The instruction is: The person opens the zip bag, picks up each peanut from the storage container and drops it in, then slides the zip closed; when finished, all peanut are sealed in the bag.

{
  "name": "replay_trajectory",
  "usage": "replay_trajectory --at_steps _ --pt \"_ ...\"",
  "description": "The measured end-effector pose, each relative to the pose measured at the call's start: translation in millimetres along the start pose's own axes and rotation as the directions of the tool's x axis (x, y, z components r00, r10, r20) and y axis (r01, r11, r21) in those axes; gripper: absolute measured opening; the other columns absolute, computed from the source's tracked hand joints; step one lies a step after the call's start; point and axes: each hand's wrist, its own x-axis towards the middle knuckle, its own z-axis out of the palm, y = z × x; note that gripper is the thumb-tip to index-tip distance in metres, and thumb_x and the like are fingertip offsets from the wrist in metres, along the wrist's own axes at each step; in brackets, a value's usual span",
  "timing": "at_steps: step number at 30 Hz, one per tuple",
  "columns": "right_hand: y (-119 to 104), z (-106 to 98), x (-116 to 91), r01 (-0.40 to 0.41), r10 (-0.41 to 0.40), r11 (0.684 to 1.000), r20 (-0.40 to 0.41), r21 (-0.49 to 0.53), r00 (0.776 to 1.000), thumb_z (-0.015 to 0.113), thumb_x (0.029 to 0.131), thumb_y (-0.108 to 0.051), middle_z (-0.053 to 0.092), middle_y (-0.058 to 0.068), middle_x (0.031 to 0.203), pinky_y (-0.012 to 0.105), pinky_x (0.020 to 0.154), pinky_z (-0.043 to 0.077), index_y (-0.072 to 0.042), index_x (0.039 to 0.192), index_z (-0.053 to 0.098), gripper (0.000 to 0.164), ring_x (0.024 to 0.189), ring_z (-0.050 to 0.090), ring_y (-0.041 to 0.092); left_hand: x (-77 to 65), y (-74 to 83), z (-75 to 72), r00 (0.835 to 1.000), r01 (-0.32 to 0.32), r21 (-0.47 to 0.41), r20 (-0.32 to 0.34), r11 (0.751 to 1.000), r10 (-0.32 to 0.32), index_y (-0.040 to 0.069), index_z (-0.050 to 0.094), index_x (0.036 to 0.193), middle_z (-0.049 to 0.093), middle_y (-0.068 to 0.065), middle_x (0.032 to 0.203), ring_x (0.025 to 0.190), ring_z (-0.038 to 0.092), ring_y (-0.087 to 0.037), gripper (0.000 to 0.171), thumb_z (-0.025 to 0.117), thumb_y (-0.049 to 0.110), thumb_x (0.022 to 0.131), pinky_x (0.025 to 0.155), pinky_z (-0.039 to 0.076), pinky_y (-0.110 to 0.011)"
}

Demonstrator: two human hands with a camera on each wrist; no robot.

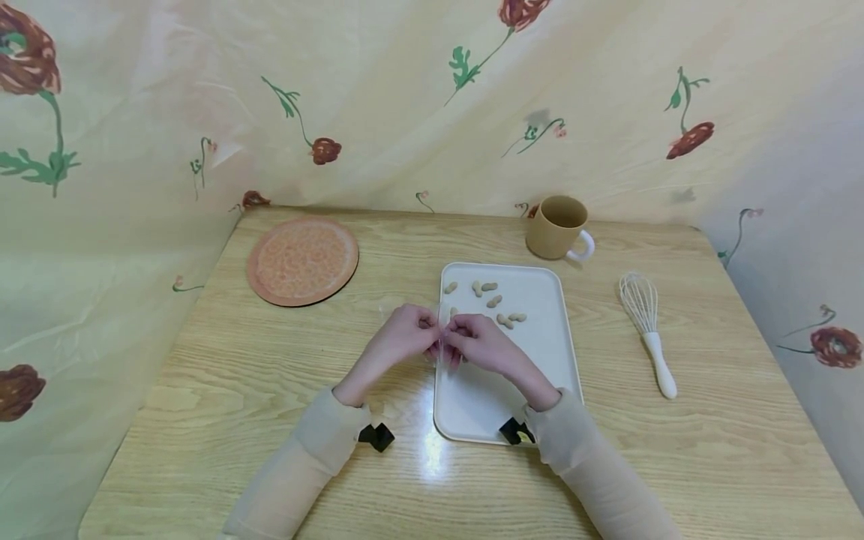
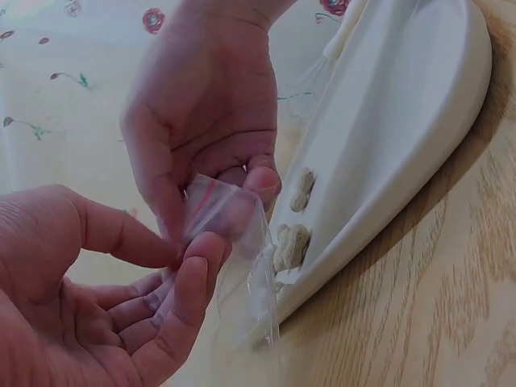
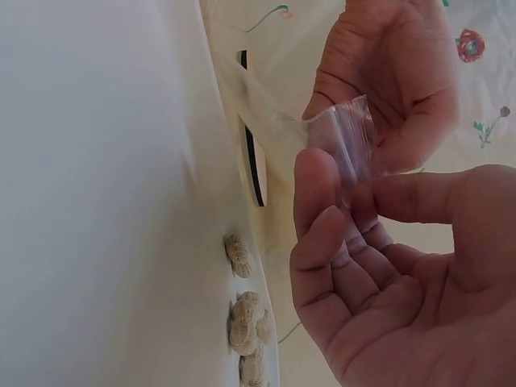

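Two pale sleeves (image 1: 300, 465) are crossing the lower edge of the head view, nearest the camera, with black blocks (image 1: 382, 436) sitting by their cuffs. Beyond them the left hand (image 1: 401, 335) and the right hand (image 1: 487, 346) are meeting at the left rim of a white tray (image 1: 499, 405), and both are pinching a clear plastic bag (image 2: 252, 222) between them. Several peanuts (image 1: 494, 301) are lying on the tray's far half. A tan mug (image 1: 548, 238) with a white handle is standing just behind the tray, a whisk (image 1: 649, 330) is lying to the right, and a round orange board (image 1: 302, 261) is resting at the far left of the wooden table (image 1: 715, 450). Flowered cloth (image 1: 405, 112) is hanging behind.

In the left wrist view, the left hand is grasping the bag between thumb and fingertips, its other fingers bending below. The right hand is gripping the bag from the opposite side. A red line is running near one edge of the bag, and the plastic is trailing downward in front of the tray.

In the right wrist view, the right hand's thumb and fingers are nipping the bag near its ridged edge. The left hand is showing behind, while peanuts are lying beside the tray's rim.
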Motion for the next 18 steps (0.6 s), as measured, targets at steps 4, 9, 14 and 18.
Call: replay_trajectory --at_steps 4,9,14,18 --pt "-0.6 0.8 1.6 0.006 -0.006 1.0 -0.017 0.013 1.0 0.05 0.102 -0.01 0.066 0.01 0.072 0.03 0.058 0.048 0.002 0.089 0.064 0.022 0.064 0.064 0.027 0.4 1.3 -0.8 1.0 0.001 0.026 0.002 1.0 -0.001 0.0 0.072 0.092 0.07 -0.006 0.071 0.065 0.066 -0.02 0.014 0.062 0.009 0.095 0.057 0.048 -0.023" --pt "-1.4 2.6 3.8 0.01 -0.009 1.0 -0.045 0.026 0.999 0.046 0.102 -0.007 0.065 0.01 0.071 0.033 0.06 0.052 0.003 0.087 0.062 0.024 0.064 0.063 0.026 0.5 1.5 -0.8 0.999 -0.028 0.053 -0.015 0.998 0.029 0.001 0.073 0.09 0.069 -0.003 0.069 0.062 0.064 -0.014 0.017 0.061 0.011 0.097 0.056 0.048 -0.023" --pt "-0.3 6.1 4.8 0.018 -0.013 0.998 -0.08 0.062 0.997 0.045 0.103 -0.009 0.063 0.009 0.07 0.032 0.059 0.052 0.002 0.086 0.06 0.026 0.063 0.063 0.026 -0.4 1.6 0.2 0.997 -0.032 0.071 -0.066 0.997 0.037 0.003 0.073 0.086 0.067 -0.001 0.066 0.059 0.06 -0.012 0.02 0.059 0.011 0.097 0.054 0.045 -0.022" --pt "0.2 8.8 5.0 0.009 -0.001 0.996 -0.098 0.088 0.995 0.044 0.104 -0.01 0.062 0.009 0.068 0.031 0.058 0.051 0.002 0.085 0.059 0.027 0.061 0.061 0.024 -0.6 2.3 1.3 0.995 -0.003 0.066 -0.097 0.998 0.009 0.002 0.073 0.085 0.066 -0.001 0.064 0.058 0.062 -0.014 0.02 0.058 0.011 0.096 0.053 0.045 -0.022"
